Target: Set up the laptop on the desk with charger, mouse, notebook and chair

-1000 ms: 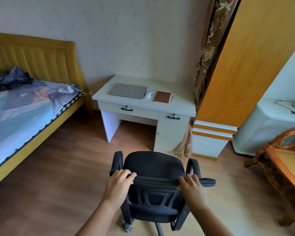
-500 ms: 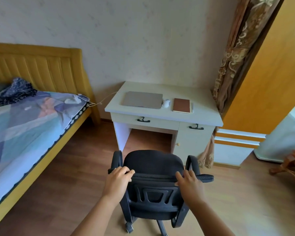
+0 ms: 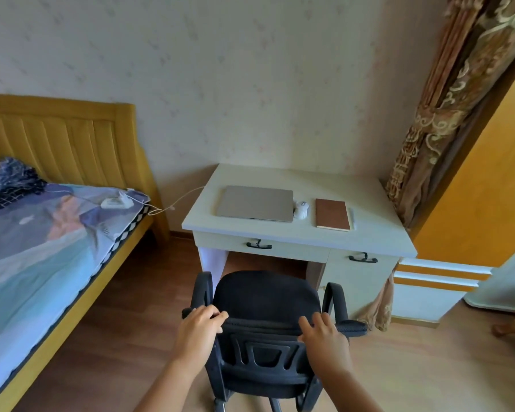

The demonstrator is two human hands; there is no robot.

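- Head view: no brand, label or writing can be read on anything.
- The left hand (image 3: 201, 324) and right hand (image 3: 324, 333) each have their grip curled over the top of the black chair (image 3: 265, 295) back; the chair stands on the wooden floor (image 3: 125, 307) in front of the table (image 3: 378, 239).
- On the table lie a closed laptop (image 3: 254, 203), a white mouse (image 3: 301, 209) just beside it, and a brown notebook (image 3: 332, 214).
- A white charger (image 3: 116, 202) lies on the bed (image 3: 42, 248); its cable (image 3: 176, 203) runs towards the table.
- Compared with half a second ago, chair and table are closer together, and the table fills more of the view.
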